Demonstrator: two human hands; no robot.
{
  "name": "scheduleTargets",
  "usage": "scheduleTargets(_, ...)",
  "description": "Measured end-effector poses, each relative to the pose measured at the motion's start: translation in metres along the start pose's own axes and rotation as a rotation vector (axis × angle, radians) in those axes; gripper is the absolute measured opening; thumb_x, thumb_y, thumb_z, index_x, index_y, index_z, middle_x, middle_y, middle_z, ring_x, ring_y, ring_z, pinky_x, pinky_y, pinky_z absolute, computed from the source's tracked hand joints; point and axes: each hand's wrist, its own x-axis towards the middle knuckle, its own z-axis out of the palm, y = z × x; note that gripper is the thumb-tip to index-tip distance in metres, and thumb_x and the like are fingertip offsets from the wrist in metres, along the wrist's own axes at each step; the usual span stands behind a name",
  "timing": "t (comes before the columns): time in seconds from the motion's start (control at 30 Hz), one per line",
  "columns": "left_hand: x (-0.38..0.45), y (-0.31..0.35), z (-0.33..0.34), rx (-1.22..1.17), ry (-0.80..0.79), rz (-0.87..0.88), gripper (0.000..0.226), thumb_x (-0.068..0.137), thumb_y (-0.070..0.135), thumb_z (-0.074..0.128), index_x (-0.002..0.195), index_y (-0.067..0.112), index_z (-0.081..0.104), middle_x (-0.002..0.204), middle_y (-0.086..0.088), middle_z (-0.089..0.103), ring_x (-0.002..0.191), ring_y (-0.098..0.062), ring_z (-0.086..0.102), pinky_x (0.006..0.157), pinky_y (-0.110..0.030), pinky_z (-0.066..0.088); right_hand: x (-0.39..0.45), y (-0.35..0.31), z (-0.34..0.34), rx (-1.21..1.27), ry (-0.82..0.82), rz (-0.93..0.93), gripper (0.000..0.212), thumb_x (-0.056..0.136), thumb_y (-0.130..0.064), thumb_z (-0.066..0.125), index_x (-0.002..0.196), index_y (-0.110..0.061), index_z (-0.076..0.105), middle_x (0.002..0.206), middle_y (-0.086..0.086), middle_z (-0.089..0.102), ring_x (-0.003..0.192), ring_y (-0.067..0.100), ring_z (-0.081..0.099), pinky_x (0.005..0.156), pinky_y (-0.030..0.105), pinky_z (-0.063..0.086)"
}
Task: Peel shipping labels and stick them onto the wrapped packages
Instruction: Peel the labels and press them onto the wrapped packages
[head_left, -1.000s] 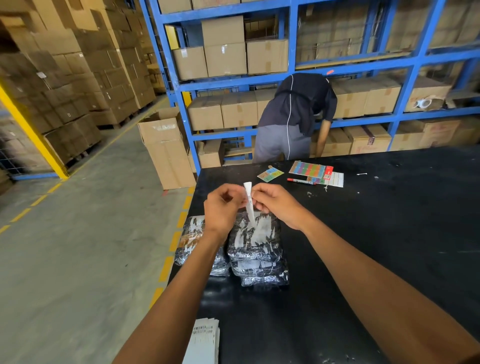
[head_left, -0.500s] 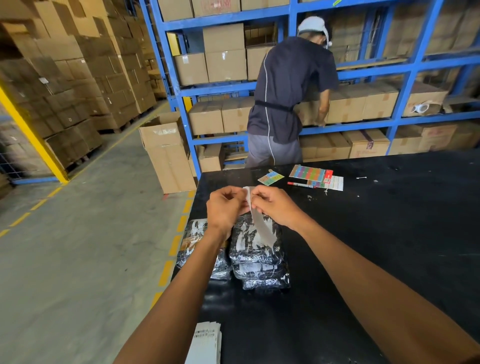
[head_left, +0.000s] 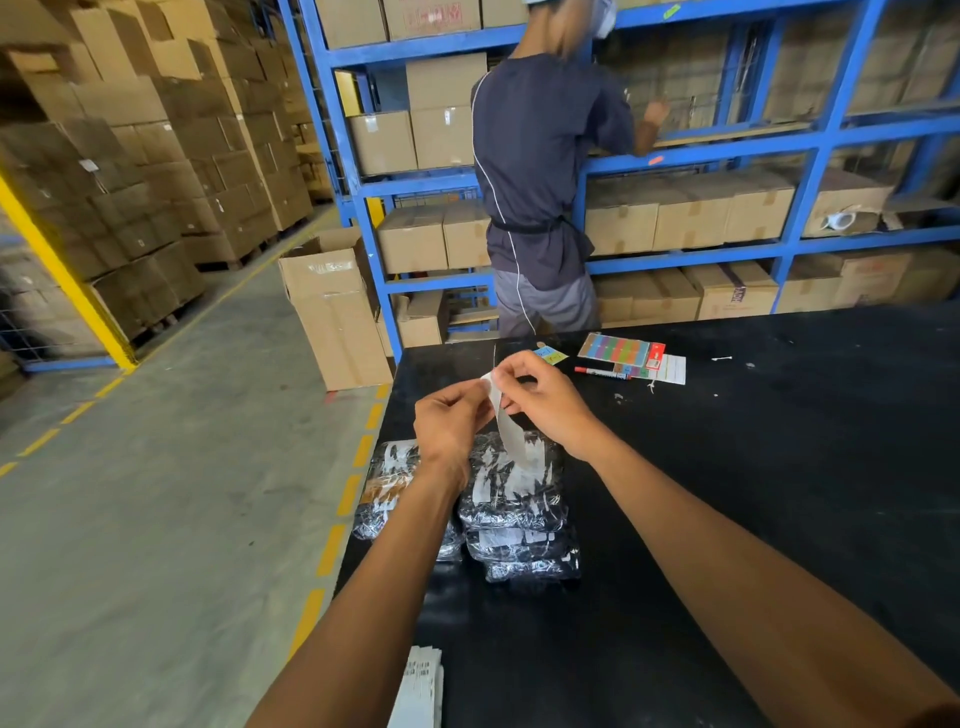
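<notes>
Step in hand: peeling. Left hand (head_left: 451, 426) and right hand (head_left: 545, 400), centre frame, each pinch the top of one shipping label (head_left: 506, 426), which hangs above the wrapped packages (head_left: 511, 499) stacked on the black table (head_left: 779, 493).
Next move, as judged: part label from backing, then press it flat on the top package.
Spare label stack (head_left: 418, 688): bottom edge.
Containers: open carton (head_left: 332, 306), centre left, contents unseen; closed cartons on blue shelving (head_left: 691, 150).
</notes>
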Motion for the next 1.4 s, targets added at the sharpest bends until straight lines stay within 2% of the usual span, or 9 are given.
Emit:
scheduleTargets(0.17, -0.003, 0.002, 0.001, -0.049, -0.025, -0.014, 0.012, 0.089, 0.0, 0.064, 0.082, 0.005, 0.073, 0.082, -0.012, 0.072, 0.074, -0.018, 0.069, 0.071, -0.024, 0.059, 0.007, 0.008, -0.001, -0.037, 0.057, 0.011, 0.007, 0.095, -0.016, 0.063, 0.091, -0.011, 0.06, 0.102, 0.012, 0.068, 0.091, 0.025, 0.069, 0.075, 0.029, 0.059)
scheduleTargets(0.33, -0.003, 0.005, 0.002, -0.164, 0.007, -0.052, 0.02, 0.095, 0.001, 0.049, 0.077, 0.009, 0.054, 0.075, -0.007, 0.062, 0.072, -0.018, 0.062, 0.074, -0.03, 0.056, 0.011, 0.019, 0.0, 0.015, 0.177, 0.095, 0.011, 0.093, -0.013, 0.063, 0.095, -0.005, 0.056, 0.102, 0.02, 0.067, 0.088, 0.021, 0.067, 0.084, 0.044, 0.057)
scheduleTargets(0.53, -0.006, 0.004, -0.008, -0.371, 0.09, -0.166, 0.012, 0.094, 0.0, 0.046, 0.086, 0.008, 0.05, 0.078, -0.01, 0.058, 0.075, -0.02, 0.059, 0.068, -0.035, 0.056, -0.004, 0.031, -0.001, 0.008, 0.126, 0.154, 0.03, 0.098, -0.008, 0.048, 0.112, -0.029, 0.065, 0.111, 0.003, 0.064, 0.09, 0.015, 0.058, 0.073, 0.028, 0.047)
scheduleTargets(0.67, -0.013, 0.001, -0.03, -0.479, 0.145, -0.24, 0.014, 0.093, -0.001, 0.044, 0.084, 0.006, 0.051, 0.077, -0.01, 0.06, 0.071, -0.02, 0.062, 0.057, -0.031, 0.056, -0.018, 0.045, 0.003, 0.011, 0.278, 0.228, 0.031, 0.097, -0.009, 0.045, 0.095, -0.024, 0.073, 0.097, 0.001, 0.068, 0.082, 0.016, 0.06, 0.064, 0.025, 0.048)
scheduleTargets(0.83, -0.021, -0.003, -0.065, -0.52, 0.266, -0.259, 0.018, 0.093, -0.003, 0.041, 0.078, 0.005, 0.048, 0.072, -0.01, 0.057, 0.07, -0.023, 0.058, 0.063, -0.035, 0.055, -0.041, 0.063, 0.005, 0.003, 0.527, 0.338, 0.031, 0.096, -0.006, 0.041, 0.084, -0.013, 0.068, 0.083, 0.003, 0.062, 0.064, 0.013, 0.053, 0.05, 0.021, 0.044)
scheduleTargets(1.03, -0.024, -0.011, -0.107, -0.572, 0.492, -0.26, 0.018, 0.091, -0.006, 0.04, 0.076, 0.003, 0.045, 0.071, -0.011, 0.051, 0.063, -0.02, 0.053, 0.056, -0.034, 0.05, -0.068, 0.092, 0.007, 0.044, 0.594, 0.514, 0.032, 0.087, -0.007, 0.036, 0.062, -0.016, 0.053, 0.071, 0.005, 0.053, 0.069, 0.023, 0.048, 0.055, 0.033, 0.032)
scheduleTargets(1.13, -0.022, -0.017, -0.131, -0.578, 0.604, -0.249, 0.017, 0.089, -0.007, 0.04, 0.075, 0.003, 0.041, 0.075, -0.014, 0.052, 0.062, -0.022, 0.054, 0.064, -0.038, 0.052, -0.092, 0.105, 0.005, 0.089, 0.402, 0.544, 0.034, 0.089, -0.008, 0.039, 0.059, -0.018, 0.051, 0.067, 0.007, 0.046, 0.068, 0.022, 0.045, 0.055, 0.029, 0.029)
scheduleTargets(1.27, -0.028, -0.025, -0.141, -0.535, 0.616, -0.252, 0.018, 0.089, -0.007, 0.042, 0.076, 0.004, 0.042, 0.071, -0.012, 0.05, 0.062, -0.022, 0.054, 0.075, -0.039, 0.052, -0.133, 0.128, 0.02, -0.294, -0.172, 0.522, 0.035, 0.1, -0.013, 0.041, 0.073, -0.022, 0.062, 0.07, 0.0, 0.058, 0.062, 0.014, 0.052, 0.056, 0.026, 0.035)
scheduleTargets(1.4, -0.043, -0.036, -0.134, -0.501, 0.563, -0.285, 0.015, 0.092, -0.004, 0.043, 0.08, 0.004, 0.047, 0.076, -0.011, 0.053, 0.067, -0.021, 0.056, 0.062, -0.035, 0.054, -0.169, 0.163, 0.056, -0.576, -0.514, 0.522, 0.03, 0.096, -0.008, 0.042, 0.099, -0.014, 0.071, 0.107, 0.006, 0.069, 0.099, 0.021, 0.063, 0.071, 0.024, 0.041)
